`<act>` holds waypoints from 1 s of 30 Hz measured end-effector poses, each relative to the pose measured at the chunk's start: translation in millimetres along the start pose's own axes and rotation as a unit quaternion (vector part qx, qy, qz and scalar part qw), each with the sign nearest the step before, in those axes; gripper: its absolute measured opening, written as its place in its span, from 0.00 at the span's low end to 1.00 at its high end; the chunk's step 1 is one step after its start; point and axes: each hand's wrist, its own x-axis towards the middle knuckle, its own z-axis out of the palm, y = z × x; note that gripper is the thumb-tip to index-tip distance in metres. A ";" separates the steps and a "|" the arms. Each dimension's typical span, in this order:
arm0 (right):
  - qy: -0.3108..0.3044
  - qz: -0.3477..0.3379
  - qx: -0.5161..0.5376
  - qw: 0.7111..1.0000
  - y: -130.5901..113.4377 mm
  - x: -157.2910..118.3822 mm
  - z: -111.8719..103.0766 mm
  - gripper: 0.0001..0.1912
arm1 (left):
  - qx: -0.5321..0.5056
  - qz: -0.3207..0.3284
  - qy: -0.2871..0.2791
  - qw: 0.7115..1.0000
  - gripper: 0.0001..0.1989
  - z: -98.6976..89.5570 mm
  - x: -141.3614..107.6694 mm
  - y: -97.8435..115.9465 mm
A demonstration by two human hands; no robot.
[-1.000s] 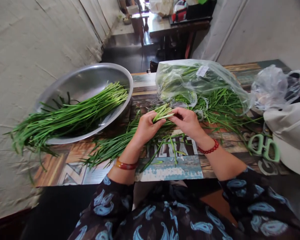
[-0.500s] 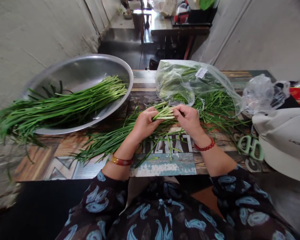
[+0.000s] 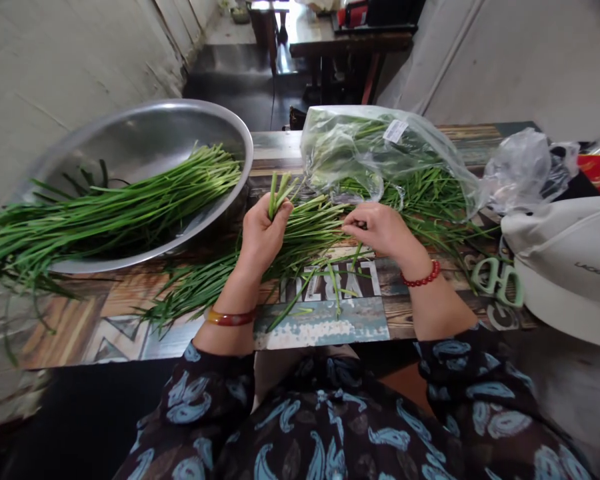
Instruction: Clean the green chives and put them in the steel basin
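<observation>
My left hand (image 3: 264,233) is closed round a small bunch of garlic chives (image 3: 279,193), whose pale stem ends point up past the thumb. To its right, my right hand (image 3: 377,228) has its fingers curled together in a pinch above the table; what they hold, if anything, is hidden. A loose pile of garlic chives (image 3: 313,230) lies between and beneath the hands, leaves spreading toward the left front. Several loose bits of chive (image 3: 334,283) are scattered in front of it.
At the left, a wide steel basin (image 3: 160,110) holds a large heap of chives, leaves hanging over its rim. A clear plastic bag (image 3: 425,143) with more chives lies behind my right hand. Green-handled scissors (image 3: 495,281), a pale cap (image 3: 565,260) and a crumpled bag (image 3: 517,170) are at the right.
My hands have moved apart. The left went leftward and up, tipping its bunch of chives from lying sideways to upright. My right hand let go of the stem ends.
</observation>
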 end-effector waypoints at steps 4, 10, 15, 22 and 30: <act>-0.024 -0.019 -0.054 0.998 -3.5 0.5 2.3 0.07 | 0.027 0.000 -0.020 0.999 0.10 2.0 -1.0 4.0; 0.032 -0.054 0.072 0.995 -11.0 3.5 3.4 0.09 | 0.068 0.032 -0.086 0.993 0.14 5.7 -4.5 8.2; 0.091 -0.066 0.118 0.987 -21.6 3.1 13.9 0.13 | 0.082 0.055 -0.149 0.984 0.12 8.4 -7.7 8.7; 0.155 0.001 0.129 0.979 -23.0 6.7 13.0 0.18 | 0.079 0.086 -0.182 0.976 0.14 12.5 -7.3 7.3; 0.094 0.029 0.106 0.989 -5.7 4.5 -2.6 0.17 | 0.072 0.058 -0.065 0.994 0.12 4.7 -2.2 8.9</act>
